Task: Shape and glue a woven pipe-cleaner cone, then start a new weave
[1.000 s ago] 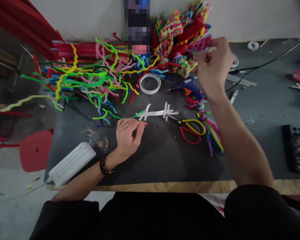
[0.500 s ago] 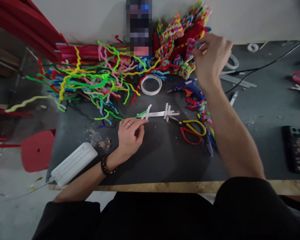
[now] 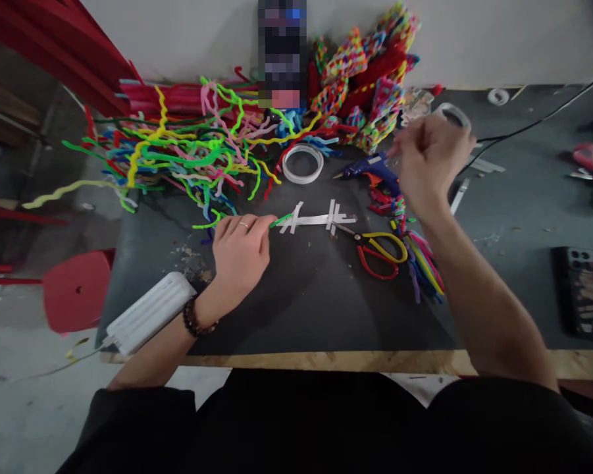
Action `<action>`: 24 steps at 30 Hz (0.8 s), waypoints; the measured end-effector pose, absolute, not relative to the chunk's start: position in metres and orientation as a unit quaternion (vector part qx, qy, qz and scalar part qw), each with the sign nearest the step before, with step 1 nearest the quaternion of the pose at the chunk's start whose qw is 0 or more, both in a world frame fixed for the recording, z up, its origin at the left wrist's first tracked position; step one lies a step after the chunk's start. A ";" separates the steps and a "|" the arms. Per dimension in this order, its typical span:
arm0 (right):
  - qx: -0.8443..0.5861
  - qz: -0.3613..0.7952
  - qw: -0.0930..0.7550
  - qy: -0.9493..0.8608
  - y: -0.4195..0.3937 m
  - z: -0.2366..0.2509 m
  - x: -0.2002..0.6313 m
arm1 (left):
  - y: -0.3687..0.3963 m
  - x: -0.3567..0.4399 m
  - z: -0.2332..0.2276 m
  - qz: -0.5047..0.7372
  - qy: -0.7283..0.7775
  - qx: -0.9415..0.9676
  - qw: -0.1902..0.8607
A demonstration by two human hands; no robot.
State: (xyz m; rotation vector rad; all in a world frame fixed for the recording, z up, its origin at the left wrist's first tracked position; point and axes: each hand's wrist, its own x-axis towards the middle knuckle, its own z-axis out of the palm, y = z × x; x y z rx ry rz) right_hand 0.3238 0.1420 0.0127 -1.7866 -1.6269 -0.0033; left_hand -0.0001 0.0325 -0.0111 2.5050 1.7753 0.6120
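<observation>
Blurred, right hand (image 3: 427, 161), grip unreadable; left hand (image 3: 239, 250) curled, fingertips on green pipe cleaner (image 3: 280, 220).

on the bench (image 3: 301, 316) the taped strips (image 3: 316, 220) lie just ahead of my left hand (image 3: 239, 253), with the scissors (image 3: 378, 253) to their right. the tape roll (image 3: 303, 164) sits behind them, before the pipe cleaner pile (image 3: 197, 151).

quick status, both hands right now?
Left hand: fingers curled, pressing down the green pipe cleaner beside the white tape strips.
Right hand: closed on a clear tape roll, lifted off the dark table.
</observation>
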 end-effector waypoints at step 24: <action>-0.500 0.080 0.323 -0.799 -0.006 -0.022 0.254 | -0.009 0.017 -0.032 0.212 0.427 0.879 0.013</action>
